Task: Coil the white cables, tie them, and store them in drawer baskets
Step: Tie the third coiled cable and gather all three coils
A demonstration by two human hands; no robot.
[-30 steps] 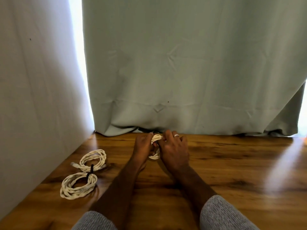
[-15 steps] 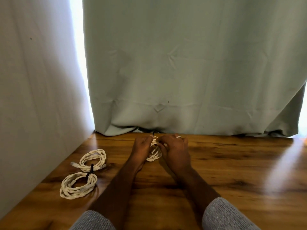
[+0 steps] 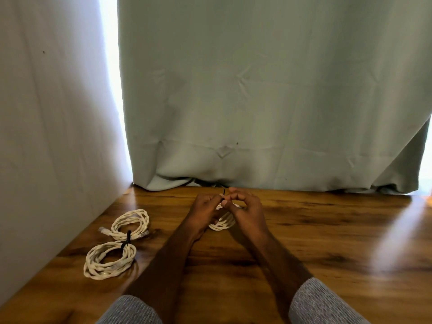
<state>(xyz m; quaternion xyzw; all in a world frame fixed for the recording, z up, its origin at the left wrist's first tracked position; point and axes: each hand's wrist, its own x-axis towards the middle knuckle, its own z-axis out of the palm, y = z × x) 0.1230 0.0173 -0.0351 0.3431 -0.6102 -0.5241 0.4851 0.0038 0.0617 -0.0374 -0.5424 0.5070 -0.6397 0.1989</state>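
At table (image 3: 327, 242) centre, both hands are pinching a black tie (image 3: 224, 191) over a coil (image 3: 222, 224): left hand (image 3: 205, 210), right hand (image 3: 247, 210). Tied cables (image 3: 117, 244) are lying at eight o'clock.

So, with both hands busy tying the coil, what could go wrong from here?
1. The black tie is thin and pinched only at the fingertips of the left hand and right hand; it may slip before it is fastened.
2. The white coil hangs partly below the hands, so its loops could spread if the grip loosens.
3. No drawer basket is in view, so storing remains undone.
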